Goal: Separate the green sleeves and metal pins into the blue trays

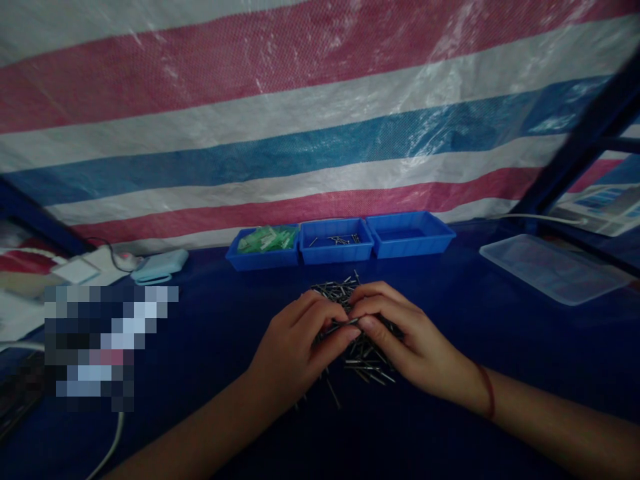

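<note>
Pin (352, 322) sits pinched in left hand (295, 340) and right hand (425, 343); a loose fingertip could drop it into the pile (336, 289).

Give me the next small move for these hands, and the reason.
I'd raise the thin metal piece slightly, with both hands moving together. The left hand and right hand appear to share a fingertip grip on it, low over a pile of similar pieces lying at crossing angles, so a little height would likely keep it from snagging.
</note>
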The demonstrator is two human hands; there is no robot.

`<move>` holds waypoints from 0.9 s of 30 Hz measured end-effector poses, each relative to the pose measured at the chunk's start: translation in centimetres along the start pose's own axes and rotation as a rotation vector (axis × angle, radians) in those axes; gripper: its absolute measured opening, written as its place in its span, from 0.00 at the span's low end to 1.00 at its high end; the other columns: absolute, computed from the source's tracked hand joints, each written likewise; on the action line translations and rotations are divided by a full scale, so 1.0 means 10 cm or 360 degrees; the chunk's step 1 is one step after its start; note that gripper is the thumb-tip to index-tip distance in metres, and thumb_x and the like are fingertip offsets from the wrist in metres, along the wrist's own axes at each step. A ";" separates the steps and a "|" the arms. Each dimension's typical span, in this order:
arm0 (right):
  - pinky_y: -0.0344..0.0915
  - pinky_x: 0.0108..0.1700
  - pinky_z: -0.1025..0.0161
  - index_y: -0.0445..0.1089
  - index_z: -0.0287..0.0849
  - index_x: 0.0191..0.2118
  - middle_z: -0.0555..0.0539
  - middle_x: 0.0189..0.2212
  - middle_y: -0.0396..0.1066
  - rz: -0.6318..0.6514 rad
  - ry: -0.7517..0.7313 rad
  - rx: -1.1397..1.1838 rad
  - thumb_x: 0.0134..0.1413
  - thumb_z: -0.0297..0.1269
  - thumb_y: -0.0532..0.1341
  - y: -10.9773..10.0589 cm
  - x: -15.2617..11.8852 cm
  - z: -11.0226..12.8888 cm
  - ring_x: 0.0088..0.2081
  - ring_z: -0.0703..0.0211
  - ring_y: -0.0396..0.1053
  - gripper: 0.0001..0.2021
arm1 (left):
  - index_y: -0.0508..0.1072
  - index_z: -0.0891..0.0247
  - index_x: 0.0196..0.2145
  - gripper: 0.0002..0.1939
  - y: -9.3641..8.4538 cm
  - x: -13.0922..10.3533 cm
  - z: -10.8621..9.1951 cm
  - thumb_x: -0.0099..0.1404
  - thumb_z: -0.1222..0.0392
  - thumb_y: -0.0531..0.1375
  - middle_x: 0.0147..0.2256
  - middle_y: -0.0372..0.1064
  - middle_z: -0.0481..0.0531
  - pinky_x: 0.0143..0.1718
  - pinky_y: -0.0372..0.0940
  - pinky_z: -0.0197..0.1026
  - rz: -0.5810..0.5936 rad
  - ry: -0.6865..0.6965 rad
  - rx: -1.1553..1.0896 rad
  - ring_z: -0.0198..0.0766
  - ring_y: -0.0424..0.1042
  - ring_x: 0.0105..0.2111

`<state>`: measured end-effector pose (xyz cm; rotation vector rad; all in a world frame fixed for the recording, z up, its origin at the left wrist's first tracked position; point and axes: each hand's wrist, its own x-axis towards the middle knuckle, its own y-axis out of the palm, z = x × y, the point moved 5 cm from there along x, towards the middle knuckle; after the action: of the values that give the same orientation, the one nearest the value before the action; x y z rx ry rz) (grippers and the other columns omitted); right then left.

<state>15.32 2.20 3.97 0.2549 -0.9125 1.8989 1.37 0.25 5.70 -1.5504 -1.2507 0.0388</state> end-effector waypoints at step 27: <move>0.64 0.45 0.55 0.69 0.44 0.38 0.45 0.39 0.68 0.0046 0.0184 -0.0660 0.56 0.38 0.55 -0.28 0.09 -0.44 0.42 0.56 0.67 0.08 | 0.68 0.63 0.37 0.06 0.10 -0.01 0.36 0.64 0.60 0.55 0.34 0.67 0.49 0.35 0.62 0.38 0.0611 -0.0131 0.0066 0.35 0.67 0.33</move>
<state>18.12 6.54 2.80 -0.1160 -1.2071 1.6837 -0.13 2.79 3.41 -1.7469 -0.9919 0.3764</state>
